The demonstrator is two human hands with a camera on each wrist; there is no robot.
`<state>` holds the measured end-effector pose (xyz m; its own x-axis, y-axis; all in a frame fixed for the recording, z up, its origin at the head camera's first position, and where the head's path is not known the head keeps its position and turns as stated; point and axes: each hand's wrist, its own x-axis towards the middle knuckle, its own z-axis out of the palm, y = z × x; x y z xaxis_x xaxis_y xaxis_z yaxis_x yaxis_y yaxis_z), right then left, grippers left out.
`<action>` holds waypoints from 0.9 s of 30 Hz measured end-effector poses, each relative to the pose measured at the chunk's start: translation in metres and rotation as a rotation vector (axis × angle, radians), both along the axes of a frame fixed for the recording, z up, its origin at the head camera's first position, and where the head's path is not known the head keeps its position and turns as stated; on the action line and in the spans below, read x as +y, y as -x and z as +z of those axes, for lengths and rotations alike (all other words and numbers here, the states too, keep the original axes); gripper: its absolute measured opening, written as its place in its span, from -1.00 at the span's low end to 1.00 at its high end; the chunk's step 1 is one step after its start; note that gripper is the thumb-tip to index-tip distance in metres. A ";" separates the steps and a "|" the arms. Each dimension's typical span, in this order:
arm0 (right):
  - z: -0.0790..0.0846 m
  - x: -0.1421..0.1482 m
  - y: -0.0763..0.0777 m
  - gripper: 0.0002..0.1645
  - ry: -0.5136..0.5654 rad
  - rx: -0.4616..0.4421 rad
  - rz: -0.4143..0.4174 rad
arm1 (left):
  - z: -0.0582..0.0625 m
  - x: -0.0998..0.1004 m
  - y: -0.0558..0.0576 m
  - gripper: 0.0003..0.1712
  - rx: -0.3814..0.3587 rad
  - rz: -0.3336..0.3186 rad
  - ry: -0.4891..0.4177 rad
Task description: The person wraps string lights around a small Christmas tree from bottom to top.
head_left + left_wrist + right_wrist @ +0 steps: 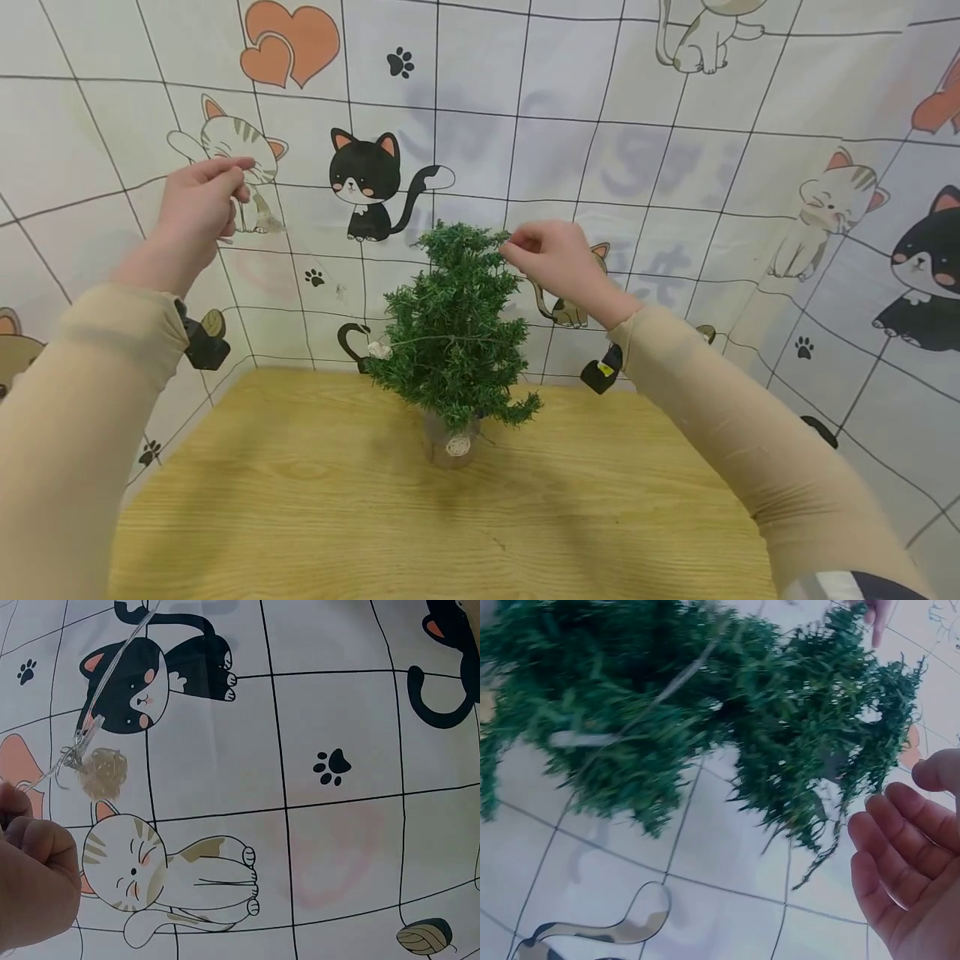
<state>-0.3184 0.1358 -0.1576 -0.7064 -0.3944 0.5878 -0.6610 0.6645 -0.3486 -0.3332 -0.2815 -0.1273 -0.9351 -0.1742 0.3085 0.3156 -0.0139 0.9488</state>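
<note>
A small green artificial Christmas tree (457,325) stands upright in a pot (438,442) on the table. At the upper left, my raised left hand (198,204) pinches a thin clear string-light wire (120,664). Beside its fingers in the left wrist view hangs a beige woven ball (103,774) on that wire. My right hand (555,262) is at the right of the treetop, fingertips right by the branch tips. In the right wrist view its fingers (900,862) are loosely bent, with nothing seen between them. Wire crosses the tree's front.
One woven ball (378,350) is at the tree's left side, another (457,446) in front of the pot. The wooden table (300,500) reaches back to a wall covering (480,150) printed with cats and grid lines. Wrist cameras (206,343) hang beneath both forearms.
</note>
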 end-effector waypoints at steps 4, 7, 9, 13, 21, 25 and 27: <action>0.009 -0.016 0.004 -0.76 0.029 0.002 0.035 | 0.005 0.007 0.004 -0.60 -0.002 -0.009 0.102; 0.017 -0.028 0.007 -0.76 0.050 -0.030 0.051 | 0.011 0.012 0.005 -0.63 0.017 -0.006 0.138; 0.023 -0.035 0.009 -0.74 0.065 -0.070 0.062 | 0.016 0.018 0.005 -0.64 0.035 -0.009 0.149; 0.034 -0.048 0.017 -0.66 0.087 -0.155 0.088 | 0.027 0.036 0.003 -0.65 0.054 -0.061 0.160; 0.052 -0.078 0.028 -0.42 0.178 -0.276 0.174 | 0.037 0.087 -0.008 -0.66 0.149 -0.262 0.273; 0.060 -0.092 0.027 -0.37 0.196 -0.303 0.223 | 0.037 0.104 -0.014 -0.67 0.196 -0.333 0.355; 0.063 -0.098 0.027 -0.39 0.203 -0.310 0.241 | 0.036 0.110 -0.015 -0.68 0.212 -0.351 0.390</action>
<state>-0.3455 0.0374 -0.0946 -0.7635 -0.4681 0.4449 -0.6323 0.4017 -0.6624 -0.3182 -0.1718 -0.0912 -0.8272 0.3005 0.4748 0.5392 0.1866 0.8213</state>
